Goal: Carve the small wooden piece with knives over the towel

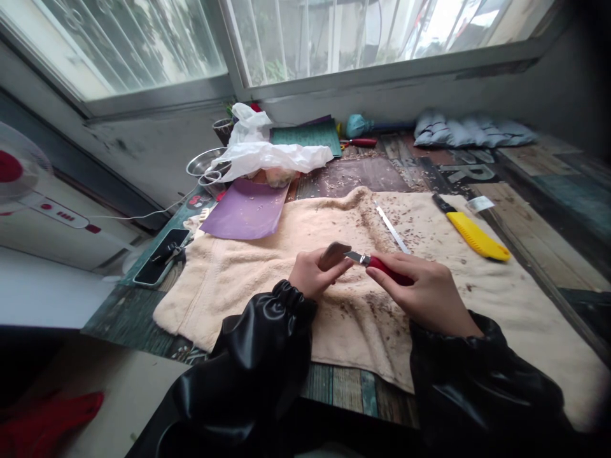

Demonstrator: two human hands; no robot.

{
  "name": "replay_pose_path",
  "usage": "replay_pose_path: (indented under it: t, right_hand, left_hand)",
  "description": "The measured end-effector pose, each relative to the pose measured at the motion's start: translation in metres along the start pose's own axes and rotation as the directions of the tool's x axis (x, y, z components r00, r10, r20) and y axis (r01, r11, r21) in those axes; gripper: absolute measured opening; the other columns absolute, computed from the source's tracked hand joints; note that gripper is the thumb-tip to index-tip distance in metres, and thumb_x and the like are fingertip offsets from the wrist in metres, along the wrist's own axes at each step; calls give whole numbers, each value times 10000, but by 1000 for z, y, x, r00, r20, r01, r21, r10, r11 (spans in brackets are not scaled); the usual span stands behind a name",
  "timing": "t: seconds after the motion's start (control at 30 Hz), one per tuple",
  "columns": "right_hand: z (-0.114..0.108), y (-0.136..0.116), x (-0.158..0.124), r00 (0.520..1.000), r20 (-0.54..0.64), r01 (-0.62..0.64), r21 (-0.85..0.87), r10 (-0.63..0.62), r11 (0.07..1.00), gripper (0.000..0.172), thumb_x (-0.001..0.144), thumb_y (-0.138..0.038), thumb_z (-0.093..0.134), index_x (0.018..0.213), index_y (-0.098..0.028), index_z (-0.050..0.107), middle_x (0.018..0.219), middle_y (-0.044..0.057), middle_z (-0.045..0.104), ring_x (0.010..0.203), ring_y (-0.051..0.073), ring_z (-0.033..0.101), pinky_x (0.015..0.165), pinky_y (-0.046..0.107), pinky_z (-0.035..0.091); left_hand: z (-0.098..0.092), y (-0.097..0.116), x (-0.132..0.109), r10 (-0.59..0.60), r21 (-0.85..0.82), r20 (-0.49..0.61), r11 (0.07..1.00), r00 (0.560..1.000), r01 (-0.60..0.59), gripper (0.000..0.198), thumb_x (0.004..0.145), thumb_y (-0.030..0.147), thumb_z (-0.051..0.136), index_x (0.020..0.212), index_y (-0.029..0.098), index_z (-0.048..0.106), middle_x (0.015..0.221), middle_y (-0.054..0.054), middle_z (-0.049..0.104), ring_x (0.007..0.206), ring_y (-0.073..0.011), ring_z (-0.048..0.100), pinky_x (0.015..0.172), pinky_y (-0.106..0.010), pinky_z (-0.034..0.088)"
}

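My left hand (pixel 311 273) is closed around a small brown piece (pixel 335 252) that looks like wood. In my right hand (pixel 424 289) is a carving knife with a red handle (pixel 389 270). Its short metal blade (pixel 356 256) points left and meets the right end of the brown piece. Both hands are just above a cream towel (pixel 252 267) strewn with brown shavings. Beyond the knife lies a thin white strip (pixel 391 228), perhaps a ruler or blade. To the right rests a yellow-handled tool (pixel 477 235) with a black end.
A purple sheet (pixel 251 208), a white plastic bag (pixel 272 156) and a metal bowl (pixel 198 166) sit at the back left. A phone (pixel 160 257) lies on the left table edge. Behind are a green mat (pixel 310 137), a red-handled tool (pixel 363 142) and grey packets (pixel 470 130).
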State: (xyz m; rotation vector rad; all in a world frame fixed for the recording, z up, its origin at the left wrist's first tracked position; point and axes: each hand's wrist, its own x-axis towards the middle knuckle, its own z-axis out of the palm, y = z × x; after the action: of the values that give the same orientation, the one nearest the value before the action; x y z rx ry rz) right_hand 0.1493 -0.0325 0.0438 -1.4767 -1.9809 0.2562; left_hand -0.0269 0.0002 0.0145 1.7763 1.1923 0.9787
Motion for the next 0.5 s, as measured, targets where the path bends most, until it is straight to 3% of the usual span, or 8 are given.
replay_pose_path:
  t: [0.5]
  right_hand:
    - [7, -1, -2, 999, -44, -19, 24, 20, 1000, 204, 744, -336, 507, 883, -245, 625, 850, 7, 648, 737, 154, 584, 646, 266, 449]
  left_hand:
    - [0, 3, 0, 73, 110, -44, 992, 996, -68, 316, 709, 392, 549, 914, 161, 614, 645, -9, 621, 608, -109, 565, 552, -194, 432]
